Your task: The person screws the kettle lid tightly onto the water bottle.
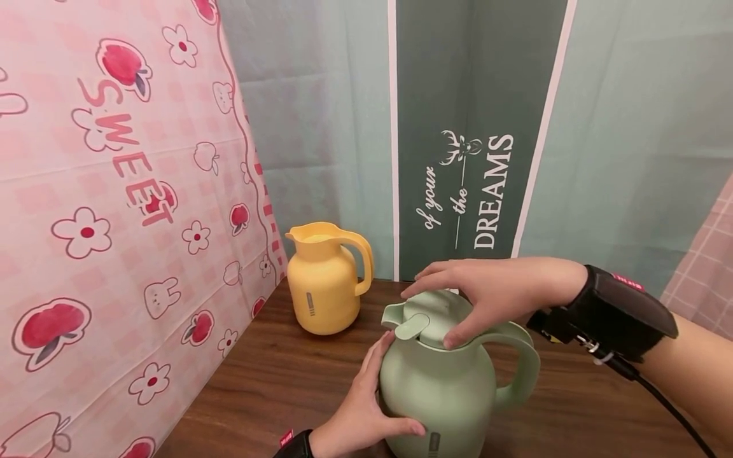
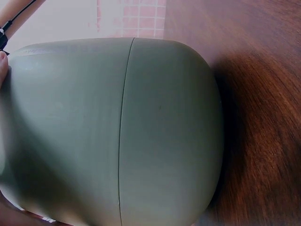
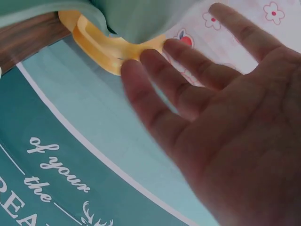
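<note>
A pale green jug (image 1: 452,388) with a lid (image 1: 429,315) and a loop handle stands on the wooden table (image 1: 275,388). My left hand (image 1: 366,404) cups the jug's left side, thumb across the front and fingers up the wall. In the left wrist view the jug's body (image 2: 117,127) fills the frame. My right hand (image 1: 492,289) lies over the lid with fingers spread and nearly straight, and its thumb touches the lid's near edge. The right wrist view shows that hand's open palm (image 3: 225,117).
A yellow jug (image 1: 323,280) without a lid stands at the table's back left corner; its handle (image 3: 101,47) shows in the right wrist view. A pink patterned cloth (image 1: 114,222) walls the left side and a green printed cloth (image 1: 475,159) hangs behind. A cable runs from my right wrist band (image 1: 618,312).
</note>
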{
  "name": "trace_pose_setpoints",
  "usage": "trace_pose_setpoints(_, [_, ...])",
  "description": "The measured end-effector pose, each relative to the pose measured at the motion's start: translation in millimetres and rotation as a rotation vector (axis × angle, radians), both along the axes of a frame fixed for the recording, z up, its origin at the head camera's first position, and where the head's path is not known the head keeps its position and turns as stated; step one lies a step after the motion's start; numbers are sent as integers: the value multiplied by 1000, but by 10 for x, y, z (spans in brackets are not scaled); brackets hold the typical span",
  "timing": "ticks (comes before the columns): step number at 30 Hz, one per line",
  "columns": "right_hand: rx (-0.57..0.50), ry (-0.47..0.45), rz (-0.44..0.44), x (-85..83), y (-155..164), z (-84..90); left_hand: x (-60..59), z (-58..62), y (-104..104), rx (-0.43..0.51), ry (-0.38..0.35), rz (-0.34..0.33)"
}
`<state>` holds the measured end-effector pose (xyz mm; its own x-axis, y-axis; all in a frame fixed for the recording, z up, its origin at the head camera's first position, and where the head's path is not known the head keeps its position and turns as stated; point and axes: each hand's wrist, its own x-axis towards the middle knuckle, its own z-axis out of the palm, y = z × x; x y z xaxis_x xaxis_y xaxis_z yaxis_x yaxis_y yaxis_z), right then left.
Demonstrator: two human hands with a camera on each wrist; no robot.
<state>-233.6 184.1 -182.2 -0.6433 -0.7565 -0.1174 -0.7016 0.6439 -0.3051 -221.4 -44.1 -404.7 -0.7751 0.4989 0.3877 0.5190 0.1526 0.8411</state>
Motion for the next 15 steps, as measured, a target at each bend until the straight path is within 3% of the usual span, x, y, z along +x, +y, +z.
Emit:
trace_pose_setpoints(7, [16, -45, 27, 0, -12, -1, -6, -18, -9, 6, -15, -10])
trace_pose_setpoints(15, [-2, 41, 11, -21, -41, -41, -5, -4, -15, -13, -19, 9])
